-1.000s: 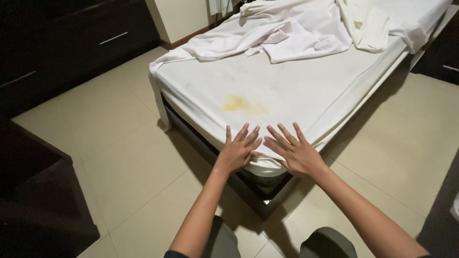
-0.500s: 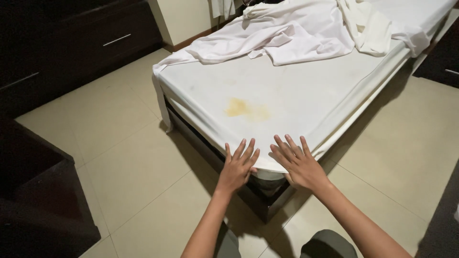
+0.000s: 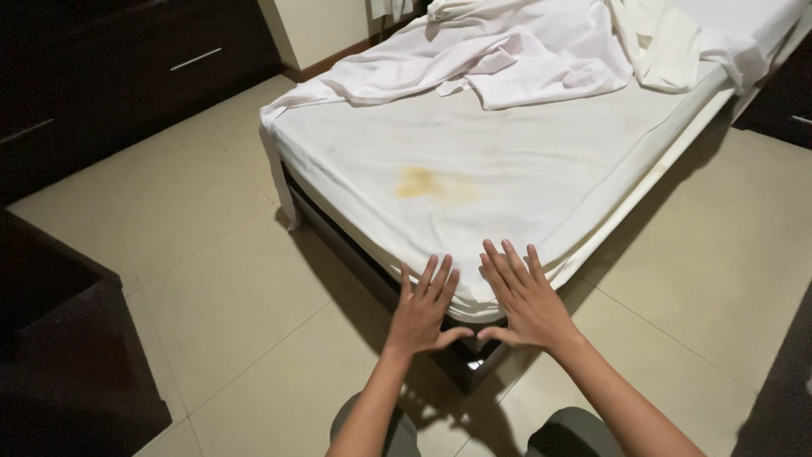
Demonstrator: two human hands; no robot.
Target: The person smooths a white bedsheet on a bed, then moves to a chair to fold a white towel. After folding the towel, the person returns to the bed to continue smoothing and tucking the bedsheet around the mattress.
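**Both hands flat on the mattress corner**

Right at the near corner of the bed, the left hand [image 3: 423, 309] and the right hand [image 3: 526, 296] lie palm-down side by side, fingers spread and straight, thumbs angled toward each other. Neither hand is clenched or grasping anything; both press flat on the white fitted sheet [image 3: 507, 169] where it wraps the corner of the mattress [image 3: 630, 199]. The 2 hands are just beside each other, not touching.

Just beyond the fingertips, further up the sheet, sits a yellowish stain [image 3: 431, 184]. Past that, at the far end of the mattress, a loose white sheet [image 3: 499, 55] lies crumpled in a heap, with a second bunched white cloth [image 3: 677, 46] to its right.

Below the hands, the dark bed frame [image 3: 461, 355] shows under the corner, standing on pale floor tiles [image 3: 211, 279]. Well off to the left of the hands stand a dark dresser [image 3: 127, 76] with metal drawer handles, drawers shut, and nearer, another dark cabinet [image 3: 68, 355].
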